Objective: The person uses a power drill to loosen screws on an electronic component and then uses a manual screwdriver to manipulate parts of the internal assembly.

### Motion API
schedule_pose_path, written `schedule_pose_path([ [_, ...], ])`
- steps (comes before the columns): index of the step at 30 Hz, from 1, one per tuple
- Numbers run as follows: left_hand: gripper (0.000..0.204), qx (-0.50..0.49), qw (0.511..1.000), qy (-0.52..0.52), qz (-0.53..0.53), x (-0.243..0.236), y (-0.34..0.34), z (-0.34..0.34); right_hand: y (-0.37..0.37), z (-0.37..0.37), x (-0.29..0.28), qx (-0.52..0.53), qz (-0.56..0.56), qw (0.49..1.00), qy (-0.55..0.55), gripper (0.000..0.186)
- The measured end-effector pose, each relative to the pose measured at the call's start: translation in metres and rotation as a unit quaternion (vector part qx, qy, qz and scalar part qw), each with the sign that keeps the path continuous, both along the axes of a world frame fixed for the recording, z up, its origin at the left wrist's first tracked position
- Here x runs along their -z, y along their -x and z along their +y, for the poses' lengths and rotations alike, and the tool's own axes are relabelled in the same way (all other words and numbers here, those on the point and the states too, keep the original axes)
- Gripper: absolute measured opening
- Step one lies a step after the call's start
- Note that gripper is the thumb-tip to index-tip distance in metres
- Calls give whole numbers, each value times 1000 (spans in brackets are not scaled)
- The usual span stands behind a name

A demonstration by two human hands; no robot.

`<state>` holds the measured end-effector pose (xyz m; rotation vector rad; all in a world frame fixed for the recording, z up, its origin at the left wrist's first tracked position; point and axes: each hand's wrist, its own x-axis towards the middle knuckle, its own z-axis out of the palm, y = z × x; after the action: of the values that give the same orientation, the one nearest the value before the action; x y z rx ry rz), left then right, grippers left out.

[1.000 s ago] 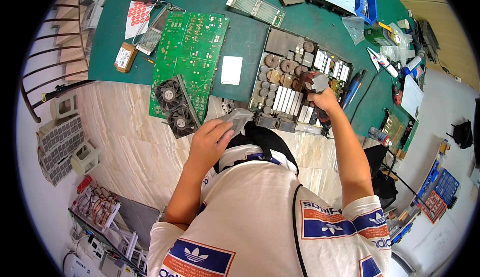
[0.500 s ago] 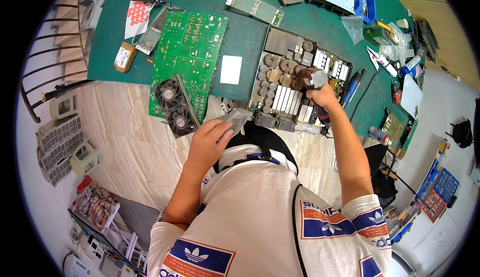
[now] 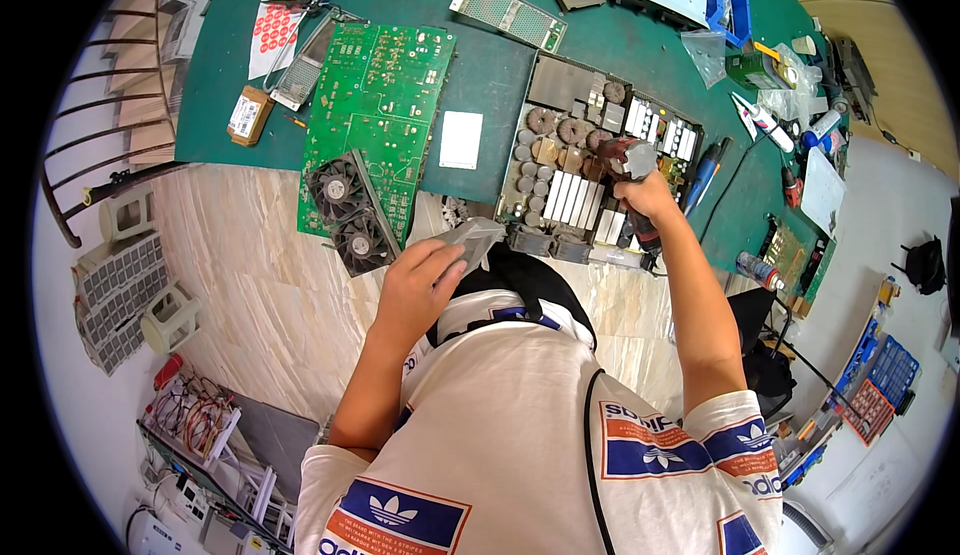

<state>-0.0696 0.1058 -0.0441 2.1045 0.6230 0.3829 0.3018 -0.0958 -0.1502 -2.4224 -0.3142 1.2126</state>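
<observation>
Over the open power unit [image 3: 598, 170] on the green worktop [image 3: 490, 75], the right hand [image 3: 648, 198] gripped a powered screwdriver [image 3: 628, 160] tip-down; keeping it upright seemed wise. The left hand [image 3: 420, 280] pinched a grey metal piece [image 3: 472, 240].

Electronics repair workshop, green work mat [image 3: 480, 65], bare circuit board [image 3: 375, 120], scattered tools

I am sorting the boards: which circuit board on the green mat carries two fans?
The large green circuit board left of the open power unit; two black fans sit at its near end. The small board farther back has none.
</observation>
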Motion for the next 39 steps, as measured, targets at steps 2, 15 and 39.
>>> schedule_pose_path([
  [2,22,1,1000,2,1,0,0,0,-2,-2,3,-5,-3,1000,-2,27],
  [15,25,7,1000,12,0,17,-11,0,45,-36,-133,-14,79,978,-192,62],
  [39,20,120,993,-9,-22,1,-57,1,101,-39,-184,-60,235,947,-213,37],
])
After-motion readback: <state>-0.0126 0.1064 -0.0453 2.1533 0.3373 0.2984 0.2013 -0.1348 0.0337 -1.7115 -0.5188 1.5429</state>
